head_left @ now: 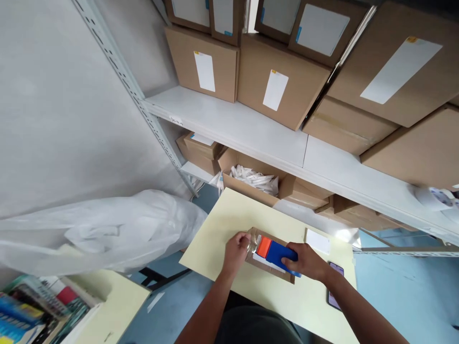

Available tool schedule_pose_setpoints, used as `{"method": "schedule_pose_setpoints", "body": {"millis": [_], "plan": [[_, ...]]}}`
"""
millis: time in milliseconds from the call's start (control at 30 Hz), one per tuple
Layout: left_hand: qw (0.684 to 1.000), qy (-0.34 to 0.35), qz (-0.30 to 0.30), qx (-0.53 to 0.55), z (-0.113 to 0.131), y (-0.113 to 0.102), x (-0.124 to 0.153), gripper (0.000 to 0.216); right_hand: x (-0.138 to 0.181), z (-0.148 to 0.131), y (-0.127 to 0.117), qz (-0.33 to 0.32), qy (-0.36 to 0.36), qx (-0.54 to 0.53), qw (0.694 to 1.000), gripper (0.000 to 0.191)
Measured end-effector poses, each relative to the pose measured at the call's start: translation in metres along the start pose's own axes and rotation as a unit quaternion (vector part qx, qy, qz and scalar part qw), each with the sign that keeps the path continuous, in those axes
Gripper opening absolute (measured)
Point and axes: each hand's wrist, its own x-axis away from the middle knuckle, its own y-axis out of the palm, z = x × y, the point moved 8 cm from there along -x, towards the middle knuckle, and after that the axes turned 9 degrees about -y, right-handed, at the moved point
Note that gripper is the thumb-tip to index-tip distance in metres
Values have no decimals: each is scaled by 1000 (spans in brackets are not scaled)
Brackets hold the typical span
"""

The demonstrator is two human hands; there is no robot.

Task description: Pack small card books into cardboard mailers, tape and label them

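Observation:
A flat brown cardboard box [289, 279] with a white label lies on the pale yellow table [215, 229]. Over it my right hand [304, 260] is closed around the blue body of a blue and orange tape dispenser [274, 253]. The orange end points toward the box's left end. My left hand [236, 251] is closed in a pinch at that end, on shiny clear tape [254, 241] coming from the dispenser. The tape's far end is partly hidden by my fingers.
A phone [335, 286] and a white paper [317, 241] lie to the right on the table. Behind stands a white shelf [229, 119] with cardboard boxes [283, 76]. An open carton [251, 188] holds white packets. White sheeting [136, 229] and books [43, 306] are at left.

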Motion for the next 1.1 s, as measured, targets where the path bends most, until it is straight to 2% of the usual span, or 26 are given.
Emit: {"method": "schedule_pose_setpoints", "body": {"millis": [67,167,333,633,733,833,900,967,1033,1100], "plan": [[1000,-11,24,-18,-10,-13,-6,26,-7,-3,2,-4,9,9,1000,21],[999,-21,38,-31,-24,-18,-11,26,-16,-10,5,-3,16,31,999,21],[998,-33,50,-12,-40,-12,-15,29,-24,-14,9,-4,23,65,998,24],[998,30,19,-53,-44,3,-27,31,-27,-19,9,4,47,91,995,23],[996,36,30,-73,-55,-2,-33,24,-28,-23,8,6,55,108,993,23],[993,42,54,-94,-66,-16,-32,47,-29,-24,8,8,54,109,992,25],[989,102,22,-102,-59,-18,-24,53,-29,-23,8,8,58,106,993,25],[970,197,-54,-128,-39,-11,-13,58,-29,-23,8,6,58,100,993,25],[935,274,-132,-181,-18,2,-5,71,-30,-23,7,7,52,95,994,25],[897,317,-185,-247,-1,15,-6,98,-31,-23,5,10,49,93,994,27]]}}
